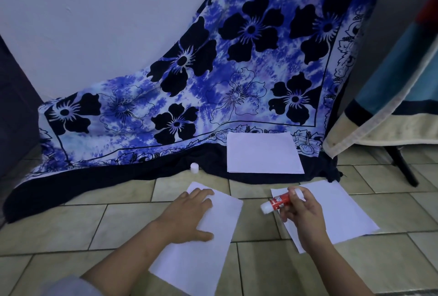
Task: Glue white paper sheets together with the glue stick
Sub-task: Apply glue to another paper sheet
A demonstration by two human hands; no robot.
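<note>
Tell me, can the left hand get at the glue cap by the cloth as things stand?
Probably yes. The left hand lies flat on a sheet, holding nothing, and only bare tile separates it from the cap standing ahead.

Bare forearms, grey sleeve (68,287) at left elbow

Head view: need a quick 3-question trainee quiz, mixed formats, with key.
1. True or false: the glue stick is held in the right hand.
2. The white cap stands: A) on the near sheet, B) on the floor at the cloth's edge, C) in the left hand.
3. Fill in: the left hand lies flat on a sheet of ____.

Key: 1 true; 2 B; 3 paper.
</note>
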